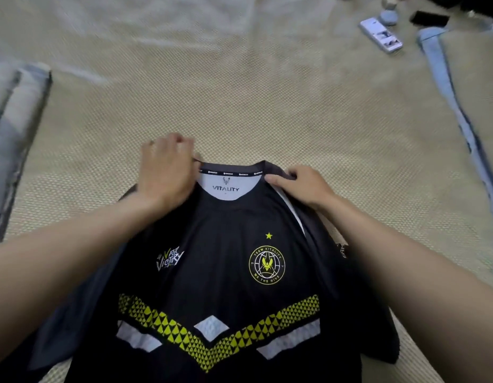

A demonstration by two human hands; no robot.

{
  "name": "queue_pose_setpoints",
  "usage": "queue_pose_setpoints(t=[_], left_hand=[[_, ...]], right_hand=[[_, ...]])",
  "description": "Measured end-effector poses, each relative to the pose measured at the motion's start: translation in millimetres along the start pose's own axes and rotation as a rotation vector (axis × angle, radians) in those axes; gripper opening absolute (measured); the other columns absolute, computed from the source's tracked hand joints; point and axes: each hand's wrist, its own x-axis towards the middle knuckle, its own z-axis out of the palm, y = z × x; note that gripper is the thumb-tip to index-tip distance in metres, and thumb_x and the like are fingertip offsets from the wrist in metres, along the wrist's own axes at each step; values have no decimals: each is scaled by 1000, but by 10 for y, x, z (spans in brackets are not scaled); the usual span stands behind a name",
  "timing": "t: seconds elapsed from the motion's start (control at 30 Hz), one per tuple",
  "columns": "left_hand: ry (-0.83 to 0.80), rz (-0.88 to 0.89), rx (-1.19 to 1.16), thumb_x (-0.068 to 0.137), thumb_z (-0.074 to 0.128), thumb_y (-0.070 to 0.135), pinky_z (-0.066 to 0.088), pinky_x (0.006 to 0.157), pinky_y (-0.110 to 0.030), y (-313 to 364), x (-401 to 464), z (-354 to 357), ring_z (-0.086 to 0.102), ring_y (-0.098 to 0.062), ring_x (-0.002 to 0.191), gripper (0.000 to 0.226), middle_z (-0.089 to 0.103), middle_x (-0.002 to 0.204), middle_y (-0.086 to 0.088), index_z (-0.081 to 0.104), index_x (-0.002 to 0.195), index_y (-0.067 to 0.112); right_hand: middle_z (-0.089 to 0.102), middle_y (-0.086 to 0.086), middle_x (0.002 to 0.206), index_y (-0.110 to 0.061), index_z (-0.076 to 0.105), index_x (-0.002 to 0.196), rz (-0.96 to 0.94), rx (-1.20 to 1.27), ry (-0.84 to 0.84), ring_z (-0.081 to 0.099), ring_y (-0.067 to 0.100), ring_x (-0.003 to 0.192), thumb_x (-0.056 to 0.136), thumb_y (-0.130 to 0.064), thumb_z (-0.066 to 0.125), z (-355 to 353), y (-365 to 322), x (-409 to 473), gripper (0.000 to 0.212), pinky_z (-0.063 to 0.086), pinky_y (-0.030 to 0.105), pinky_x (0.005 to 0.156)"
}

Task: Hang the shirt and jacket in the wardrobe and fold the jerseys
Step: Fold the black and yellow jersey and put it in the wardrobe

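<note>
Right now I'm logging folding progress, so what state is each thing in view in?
Black jersey: spread front-up on the woven mat, unfolded, shoulders held.
Left hand: grips the jersey's shoulder beside the collar.
Right hand: pinches the other shoulder.
Phone: lying flat on the mat, far right.

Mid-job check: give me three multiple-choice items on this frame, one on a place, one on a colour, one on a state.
1. Where does the phone lie?
A. far right on the mat
B. on the jersey
C. beside the left hand

2. What colour is the star on the jersey?
A. red
B. yellow
C. blue

3. How does the jersey lie?
A. folded small
B. on a hanger
C. spread front up, both hands at its collar

Answers: A, it lies far up the mat; B, yellow above the badge; C, left hand and right hand grip the shoulders.
</note>
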Motion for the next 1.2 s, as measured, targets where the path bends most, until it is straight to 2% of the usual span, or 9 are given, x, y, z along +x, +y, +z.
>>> queue_pose_setpoints(t=[0.17,0.27,0.4,0.53,0.67,0.77,0.93,1.1,1.2], left_hand=[[-36,586,-146,98,35,38,21,121,-47,1058,-560,224,38,-21,145,61,39,158,-7,40,151,10],[-193,521,-130,102,20,43,9,125,-46,1438,-596,475,13,-17,155,65,13,168,-1,16,160,15],[-191,366,-115,103,15,49,2,126,-47,1572,-571,723,1,-11,155,65,2,169,4,8,161,20],[-135,367,-87,103,22,47,7,125,-48,1604,-614,798,5,-12,155,66,5,169,1,10,161,17],[-134,359,-64,103,21,46,7,125,-48,1614,-613,804,2,-12,155,67,3,169,1,8,161,16],[-128,356,-68,102,20,46,6,126,-48,1622,-617,795,3,-11,155,67,4,169,2,8,161,17],[-118,356,-70,101,19,46,7,125,-49,1626,-618,788,5,-11,155,67,7,169,3,9,161,18],[-129,360,-51,100,17,46,7,125,-50,1630,-606,762,6,-12,155,68,8,169,2,10,161,18],[-137,361,-31,100,15,47,6,125,-50,1647,-606,738,8,-13,155,68,8,169,1,10,161,17]], right_hand=[[67,0,65,-7,63,63,137,-69,-301,59,16,63,69,-57,86,-464,224,-116,56,43,30,63],[79,5,86,-1,77,84,214,-39,-438,70,17,84,69,-45,90,-713,391,-222,48,51,28,84],[59,2,70,-19,59,55,153,73,-502,54,16,74,77,-32,84,-876,603,-340,36,42,29,81],[66,-7,68,-23,65,52,157,298,-512,62,9,71,88,-21,74,-931,793,-518,37,45,23,79],[72,-5,87,-15,60,83,180,195,-538,66,18,87,71,-41,83,-837,1037,-806,37,51,36,85],[77,2,111,-15,71,113,234,139,-653,73,23,106,74,-32,87,-860,1187,-1062,45,56,45,98],[80,-5,86,-19,81,85,331,-81,-602,77,14,85,73,-38,89,-1073,1587,-1294,23,58,29,82],[79,-5,82,-18,80,89,495,-231,-506,76,15,82,60,-47,94,-1208,1836,-1405,43,60,29,83],[79,10,77,-1,75,101,615,-190,-491,76,19,71,68,-31,93,-1226,1946,-1448,48,62,35,85]])
